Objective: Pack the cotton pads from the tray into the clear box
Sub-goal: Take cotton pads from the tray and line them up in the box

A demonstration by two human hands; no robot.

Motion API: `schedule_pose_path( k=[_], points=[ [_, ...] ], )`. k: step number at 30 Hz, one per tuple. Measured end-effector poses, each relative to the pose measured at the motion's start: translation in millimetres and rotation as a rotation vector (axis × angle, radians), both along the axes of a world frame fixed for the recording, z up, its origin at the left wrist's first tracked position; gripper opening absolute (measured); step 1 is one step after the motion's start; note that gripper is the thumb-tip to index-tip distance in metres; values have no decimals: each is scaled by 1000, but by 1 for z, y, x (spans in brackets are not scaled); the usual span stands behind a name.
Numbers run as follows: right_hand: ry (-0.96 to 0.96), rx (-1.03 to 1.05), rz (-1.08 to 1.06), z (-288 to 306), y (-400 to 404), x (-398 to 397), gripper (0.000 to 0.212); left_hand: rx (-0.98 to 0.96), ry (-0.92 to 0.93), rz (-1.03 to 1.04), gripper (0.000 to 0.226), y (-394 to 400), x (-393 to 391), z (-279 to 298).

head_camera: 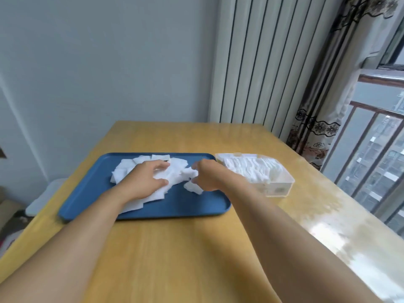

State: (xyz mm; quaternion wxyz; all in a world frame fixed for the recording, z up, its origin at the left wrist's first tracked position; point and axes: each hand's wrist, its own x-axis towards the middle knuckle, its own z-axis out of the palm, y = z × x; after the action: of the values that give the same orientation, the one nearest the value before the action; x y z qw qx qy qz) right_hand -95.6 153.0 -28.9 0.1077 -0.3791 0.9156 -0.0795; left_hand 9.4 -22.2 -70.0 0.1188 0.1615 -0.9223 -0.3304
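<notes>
So both hands are over the tray [87, 189] now. The left hand [144, 180] lies on the pile of pads [175, 169] w/ fingers spread and a bit bent, pressing down, not grabbing. The right hand [205, 174] is at the right side of the pile, fingers curled toward some pads [192, 186], but the fingertips are hidden behind the hand, so I can't tell if it's pinching any.

The pads still to pack sit in a messy heap in the middle and far part of the tray. The box [282, 184] is just right of the tray, touching or almost touching its far right corner, and it already looks pretty full of pads standing in rows.

What could go wrong:
- Pads are thin, soft and stick together. The right hand may lift too many, or just one, and some may drop on the tray or table [185, 248] on the way over.
- The box is light and nearly full. Pushing more in could squash the rows, knock them over, or slide the box toward the table's right edge.
- The forearm passes right by the box's near left side. A bump could tip it.
- If the left hand drags, the heap gets messier and pads fold up.
</notes>
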Motion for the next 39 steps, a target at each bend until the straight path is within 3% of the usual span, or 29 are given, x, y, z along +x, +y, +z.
schedule_pose_path(
  k=[3, 7, 11, 14, 16, 21, 23, 27, 29, 31, 34, 36, 39],
  points=[
    [45, 13, -24, -24, -18, -1, 35, 13, 18, 6, 55, -2, -1, -8],
    [76, -147, -107, -34, -25, -7, 8, 40, 47, 16, 59, -5, -2, -15],
    [84, -298, -210, -30, -20, -10, 31, 94, 130, 55, 54, -11, -1, -12],
    [40, -480, -202, -18, -25, -11, 18, 85, 171, 177, 55, -22, 3, -6],
    [-79, -595, -171, -9, -34, -7, 14, 26, 124, 218, 55, -26, 7, -4],
    [-623, -730, -242, -15, -58, 4, 37, -97, -30, 261, 53, -22, 8, -11],
    [-624, -741, -271, -21, -60, 3, 42, -120, -10, 286, 30, -21, 6, -11],
    [-463, -847, -290, -23, -50, 1, 36, -85, 146, 368, 38, -20, 4, -7],
    [-426, -916, -288, -23, -41, -1, 21, 7, 297, 401, 31, -18, 4, -3],
    [-509, -1030, -282, -24, -32, -2, 10, 137, 434, 385, 31, -13, 4, 2],
    [-919, -1258, -191, -20, -19, 3, 11, 550, 539, 268, 26, 6, -2, 9],
    [-1063, -1285, -146, -19, -12, 9, 11, 849, 518, 144, 19, 25, -3, 13],
    [-885, -1249, -230, -23, -8, 13, 24, 1187, 462, 6, 24, 40, -2, 14]
  ],
)
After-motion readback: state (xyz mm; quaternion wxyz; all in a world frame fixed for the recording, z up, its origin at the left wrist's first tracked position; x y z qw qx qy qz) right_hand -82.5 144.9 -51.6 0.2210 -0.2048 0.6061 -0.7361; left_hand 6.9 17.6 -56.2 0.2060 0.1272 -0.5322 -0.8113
